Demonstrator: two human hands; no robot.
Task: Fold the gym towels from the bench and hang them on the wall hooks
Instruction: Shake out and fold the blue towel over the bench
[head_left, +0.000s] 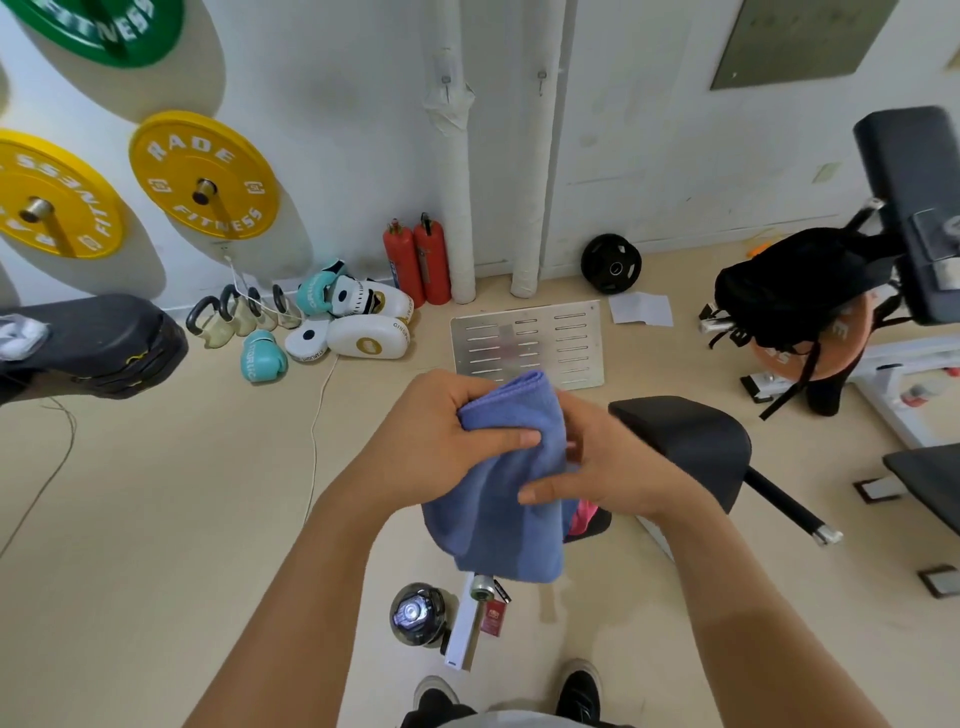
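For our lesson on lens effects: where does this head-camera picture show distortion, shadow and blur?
Head view: the wide lens bows the white pipes; the yellow plates cast soft shadows on the wall; the right hand on the blue towel looks slightly motion-blurred.

I see two yellow plates (203, 175) on wall pegs, two red extinguishers (417, 262) against the wall, teal boxing gloves (262, 356) beside white pads (370, 336) (floor), a slotted metal panel (527, 343), black backpack (789, 288) at right.
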